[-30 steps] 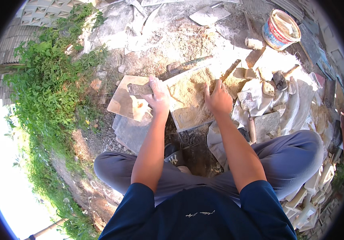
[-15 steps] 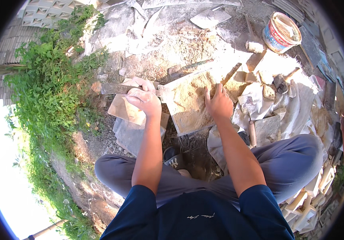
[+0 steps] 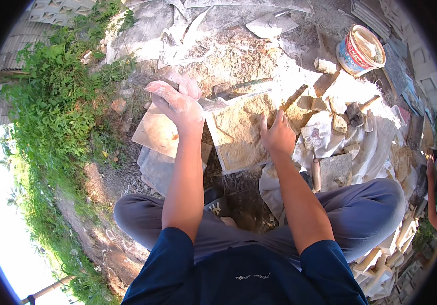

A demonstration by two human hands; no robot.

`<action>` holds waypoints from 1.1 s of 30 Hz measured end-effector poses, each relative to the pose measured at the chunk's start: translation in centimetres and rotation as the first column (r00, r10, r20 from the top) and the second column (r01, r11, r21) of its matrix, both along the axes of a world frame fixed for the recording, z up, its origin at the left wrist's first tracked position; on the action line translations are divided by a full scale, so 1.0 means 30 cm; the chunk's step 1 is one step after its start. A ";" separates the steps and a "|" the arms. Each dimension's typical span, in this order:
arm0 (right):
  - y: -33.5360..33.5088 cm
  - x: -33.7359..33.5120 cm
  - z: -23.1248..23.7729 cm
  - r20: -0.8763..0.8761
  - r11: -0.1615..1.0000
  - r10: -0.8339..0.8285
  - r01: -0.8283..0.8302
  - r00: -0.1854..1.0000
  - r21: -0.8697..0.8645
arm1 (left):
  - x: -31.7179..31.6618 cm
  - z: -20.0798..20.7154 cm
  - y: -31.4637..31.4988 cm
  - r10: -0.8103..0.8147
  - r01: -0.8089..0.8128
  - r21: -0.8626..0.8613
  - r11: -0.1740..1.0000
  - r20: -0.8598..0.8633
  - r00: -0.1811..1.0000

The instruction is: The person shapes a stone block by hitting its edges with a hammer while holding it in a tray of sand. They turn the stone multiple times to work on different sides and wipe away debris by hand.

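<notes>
A square, shallow mould filled with tan, crumbly sand-like mix lies in front of me. My right hand rests at its right side, fingers stretched out over the mix, with nothing seen in its grip. Just beyond those fingertips lies a dark wooden stick. Raised at the mould's left edge, my left hand is dusty and curled, thumb out to the left. It seems to grip a greyish flat bar, mostly hidden by the hand and blurred. Tan and grey square tiles lie below that hand.
A trowel and a hammer lie on white sheeting at right. The bucket stands far right. Flat boards lie ahead, green plants grow at left, and another person's arm shows at the right rim.
My left hand has lifted and turned, its thumb swinging up and left; the bar that lay level across its grip is now mostly out of sight. My right hand stays nearly still.
</notes>
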State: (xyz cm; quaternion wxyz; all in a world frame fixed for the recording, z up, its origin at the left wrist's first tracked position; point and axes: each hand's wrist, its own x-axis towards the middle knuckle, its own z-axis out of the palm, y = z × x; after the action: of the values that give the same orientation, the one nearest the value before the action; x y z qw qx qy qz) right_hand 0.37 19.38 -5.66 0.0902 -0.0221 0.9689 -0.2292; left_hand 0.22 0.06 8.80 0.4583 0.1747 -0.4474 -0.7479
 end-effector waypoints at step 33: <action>0.004 -0.017 0.004 0.053 0.999 -0.018 0.016 0.998 0.029 | -0.030 -0.035 0.051 -0.150 0.159 -0.235 0.959 0.054 0.987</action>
State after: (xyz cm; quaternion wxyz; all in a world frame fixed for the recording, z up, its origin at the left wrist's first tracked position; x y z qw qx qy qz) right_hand -0.15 19.50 -5.53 0.1143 -0.0065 0.9695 -0.2168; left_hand -0.69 1.60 7.74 0.4081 0.0961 -0.5546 -0.7188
